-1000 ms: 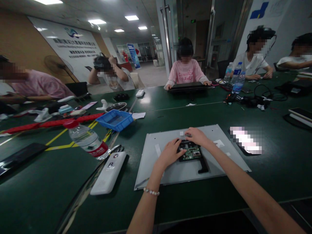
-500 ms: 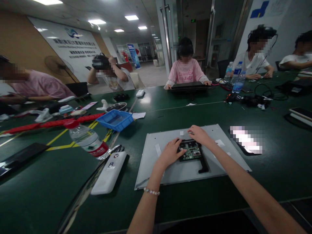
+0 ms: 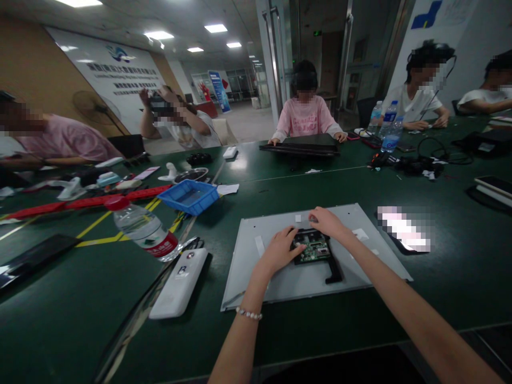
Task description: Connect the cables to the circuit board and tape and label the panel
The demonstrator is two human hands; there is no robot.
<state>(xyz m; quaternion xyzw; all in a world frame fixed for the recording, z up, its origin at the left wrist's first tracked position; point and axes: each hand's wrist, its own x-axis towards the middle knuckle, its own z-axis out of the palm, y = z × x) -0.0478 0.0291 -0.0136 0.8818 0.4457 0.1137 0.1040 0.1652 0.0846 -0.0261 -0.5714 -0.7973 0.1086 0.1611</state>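
Item: board (image 3: 318, 252), green, bare, set in a black frame (image 3: 334, 269); lies flat, mid-way across a grey panel (image 3: 288, 285) on the table (image 3: 360, 330). Directions by the wearer's clock, 12 pointing away, board at centre.

Handling, as judged: board and frame light and stiff; board fragile, its parts exposed to a stray fingertip; panel thin, flat and likely smooth, so the frame may slide on it if pushed. Best hold: the frame's outer rim at 9 and 3, clear of the parts; the narrow arm toward 5 looks too slender to lift by.

Left hand (image 3: 278, 249): at 9; thumb across the board's near-left edge, fingers on the frame's 10 o'clock corner; a light, steadying grasp of the frame, by its look.

Right hand (image 3: 326, 221): at 12 to 1, just beyond the frame's far edge; fingers curled, tips drawn together; whether they pinch something small, or touch the frame, cannot be told.

Nearby: tag (image 3: 298, 218), white, on the panel at 11; phone (image 3: 404, 232), lit, on the table toward 3
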